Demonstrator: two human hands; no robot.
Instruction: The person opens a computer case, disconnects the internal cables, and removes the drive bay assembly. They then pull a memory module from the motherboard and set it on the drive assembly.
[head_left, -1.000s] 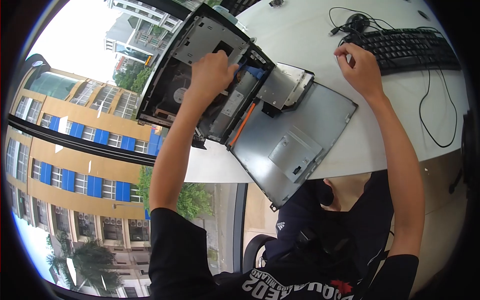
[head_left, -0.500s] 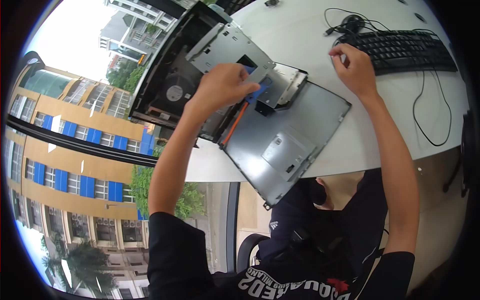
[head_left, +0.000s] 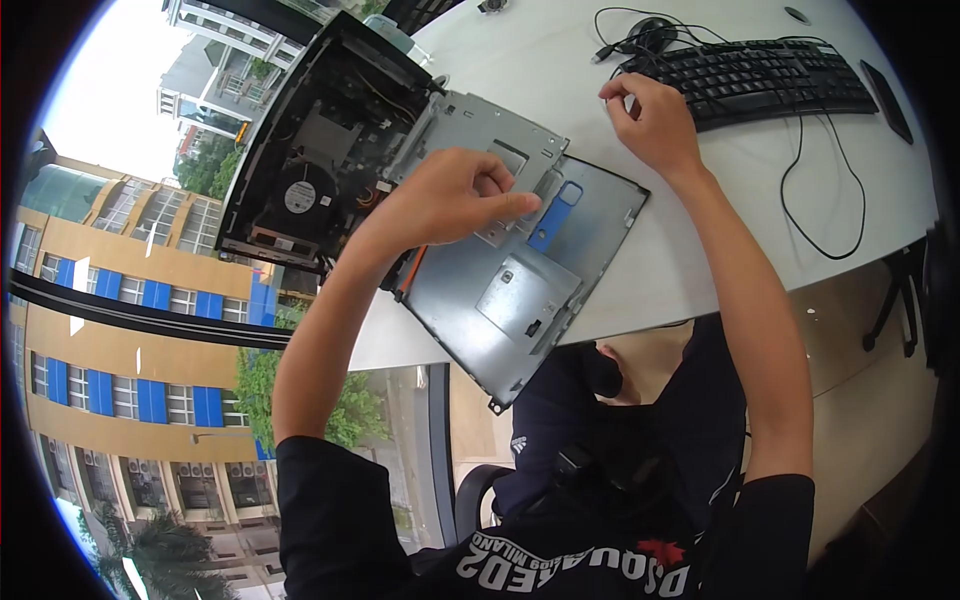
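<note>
Left hand (head_left: 450,195) is closed on the lower edge of the metal drive bracket (head_left: 480,125), thumb on top and fingers curled in. The bracket lies tilted across the open computer case (head_left: 290,120) and the grey side panel (head_left: 510,290), at the left edge of the desk (head_left: 700,240). The panel's near corner overhangs the near edge. A blue tab (head_left: 553,215) sits just beside the thumb. Right hand (head_left: 655,125) rests on the desk at the left end of the keyboard (head_left: 760,80), fingers curled shut. Whether it pinches anything cannot be told.

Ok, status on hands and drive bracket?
Left hand grips drive bracket, above side panel beside open computer case. Right hand curled shut by keyboard. No obstruction seen.
</note>
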